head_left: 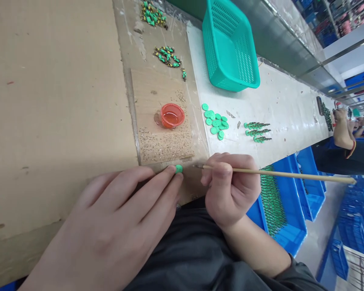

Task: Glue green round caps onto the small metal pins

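My left hand [124, 218] lies on the cardboard [48, 101], its fingertips pinching a small green disc [178, 168] at the cardboard's near edge. My right hand [230, 188] is closed around a thin wooden stick [291, 174], whose tip points left toward the disc, a little short of it. A red cup of liquid [172, 115] stands on a patch of tiny metal bits [164, 145] just beyond my hands. A small pile of green discs [216, 122] lies on the white table to the right of the cup.
A teal basket [230, 44] stands at the back. Green-and-yellow assembled pieces [167, 56] lie on the cardboard, green finished parts [257, 131] on the white table [285, 105]. Blue bins [291, 218] hold green parts at right. Another person's arm [341, 129] works farther along.
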The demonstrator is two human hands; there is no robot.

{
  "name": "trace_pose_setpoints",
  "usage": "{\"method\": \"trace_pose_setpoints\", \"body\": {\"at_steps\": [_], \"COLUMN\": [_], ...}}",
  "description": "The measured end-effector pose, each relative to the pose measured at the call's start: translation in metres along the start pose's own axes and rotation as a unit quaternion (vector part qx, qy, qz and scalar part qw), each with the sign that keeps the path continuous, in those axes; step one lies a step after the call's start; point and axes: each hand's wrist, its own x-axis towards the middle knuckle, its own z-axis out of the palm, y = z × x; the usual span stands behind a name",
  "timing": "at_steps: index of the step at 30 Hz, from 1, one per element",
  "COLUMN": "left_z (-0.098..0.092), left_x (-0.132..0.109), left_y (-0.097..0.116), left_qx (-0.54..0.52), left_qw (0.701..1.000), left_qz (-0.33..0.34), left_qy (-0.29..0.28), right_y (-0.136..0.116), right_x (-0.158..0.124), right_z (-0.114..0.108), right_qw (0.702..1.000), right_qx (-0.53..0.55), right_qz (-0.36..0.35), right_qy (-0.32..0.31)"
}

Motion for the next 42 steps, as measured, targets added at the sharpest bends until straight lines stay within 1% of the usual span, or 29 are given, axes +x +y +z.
{"method": "trace_pose_setpoints", "body": {"at_steps": [3,6,9,11,13,17,19,20,22,23,24,26,28,29,30,31,33,36,39,42], "left_z": [-0.005,-0.009,-0.013,-0.017,-0.024,-0.040,-0.051,-0.059,-0.085,-0.102,-0.122,-0.166,-0.207,-0.224,-0.237,-0.246,-0.253,-0.245,-0.237,-0.239], "left_x": [0.015,0.028,0.035,0.037,0.039,0.040,0.035,0.031,0.019,0.011,0.004,-0.010,-0.018,-0.019,-0.018,-0.016,-0.008,0.003,0.009,0.016], "left_y": [0.005,0.008,0.005,0.002,0.003,0.012,0.010,0.006,-0.010,-0.022,-0.036,-0.070,-0.105,-0.121,-0.136,-0.150,-0.171,-0.190,-0.192,-0.181], "left_qx": [0.087,0.104,0.111,0.113,0.113,0.075,0.062,0.069,0.116,0.154,0.192,0.255,0.289,0.298,0.300,0.296,0.285,0.267,0.249,0.231], "left_qw": [0.996,0.994,0.992,0.991,0.991,0.994,0.995,0.996,0.993,0.985,0.971,0.939,0.914,0.905,0.897,0.892,0.889,0.891,0.902,0.919], "left_qz": [0.019,0.026,0.054,0.071,0.072,0.063,0.061,0.045,-0.020,-0.070,-0.126,-0.211,-0.273,-0.295,-0.321,-0.342,-0.359,-0.364,-0.349,-0.318], "left_qy": [0.007,0.012,0.018,0.009,-0.009,-0.046,-0.042,-0.033,0.004,0.033,0.062,0.095,0.078,0.067,0.043,0.018,-0.019,-0.049,-0.044,-0.009], "right_y": [-0.002,-0.001,0.005,0.009,0.009,0.004,0.004,0.005,0.005,0.005,0.005,0.005,0.005,0.006,0.007,0.007,0.009,0.009,0.009,0.009], "right_x": [-0.002,-0.003,-0.003,-0.003,-0.002,-0.005,-0.008,-0.009,-0.010,-0.011,-0.011,-0.011,-0.011,-0.011,-0.011,-0.012,-0.012,-0.013,-0.013,-0.012], "right_z": [-0.006,-0.015,-0.020,-0.022,-0.024,-0.030,-0.031,-0.030,-0.030,-0.030,-0.030,-0.031,-0.031,-0.032,-0.032,-0.032,-0.031,-0.031,-0.031,-0.031], "right_qw": [0.999,0.999,0.999,0.999,0.999,0.998,0.998,0.997,0.996,0.995,0.995,0.996,0.998,0.998,0.998,0.998,0.997,0.997,0.997,0.997], "right_qx": [-0.014,-0.027,-0.038,-0.036,-0.026,-0.023,-0.015,-0.002,0.031,0.044,0.049,0.037,0.017,0.012,0.012,0.011,0.001,-0.021,-0.025,-0.022], "right_qz": [0.033,0.041,0.036,0.027,0.023,0.048,0.067,0.072,0.084,0.088,0.088,0.079,0.065,0.061,0.060,0.061,0.061,0.047,0.036,0.035], "right_qy": [0.017,0.009,-0.001,-0.009,-0.013,-0.018,-0.006,0.001,0.003,0.001,-0.003,-0.011,-0.015,-0.019,-0.023,-0.028,-0.039,-0.051,-0.057,-0.063]}}
